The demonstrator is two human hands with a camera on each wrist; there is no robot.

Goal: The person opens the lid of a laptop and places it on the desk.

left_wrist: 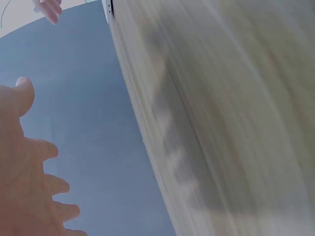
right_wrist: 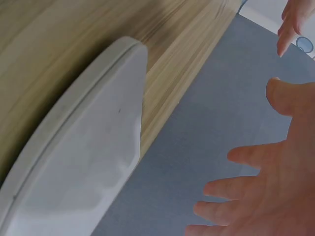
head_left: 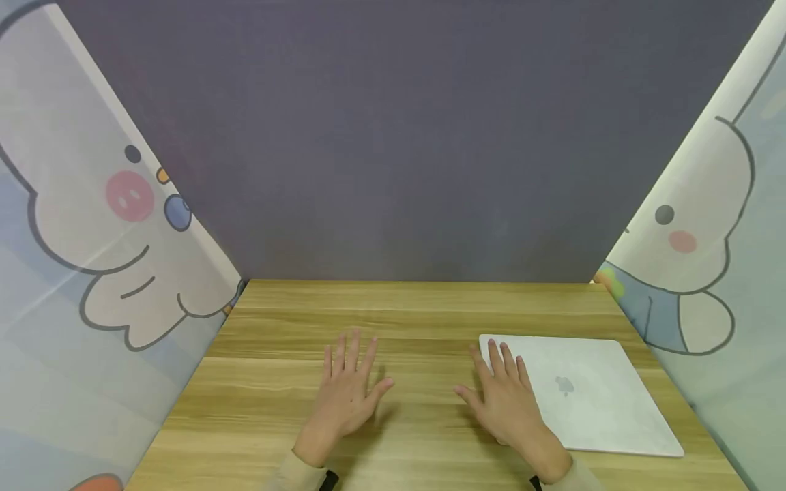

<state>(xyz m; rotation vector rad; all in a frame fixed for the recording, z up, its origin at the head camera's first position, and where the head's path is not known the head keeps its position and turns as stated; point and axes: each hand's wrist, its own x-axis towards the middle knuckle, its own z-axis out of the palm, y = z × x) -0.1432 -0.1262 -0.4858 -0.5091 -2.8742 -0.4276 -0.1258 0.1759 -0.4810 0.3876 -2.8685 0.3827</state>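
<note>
A closed silver laptop (head_left: 604,402) with an apple logo lies flat on the right part of the wooden table. My right hand (head_left: 506,402) hovers palm down above its left edge, fingers spread and holding nothing. In the right wrist view a gap shows between that hand (right_wrist: 266,172) and the laptop (right_wrist: 83,152). Left of the middle, my left hand (head_left: 346,399) is held above the table, its fingers straight and spread. The left wrist view shows the same hand (left_wrist: 29,167) with its shadow on the wood, touching nothing.
The wooden table (head_left: 270,320) ends at a dark grey panel (head_left: 405,136) at the back. Curtains with cartoon figures hang on the left (head_left: 67,225) and on the right (head_left: 694,204).
</note>
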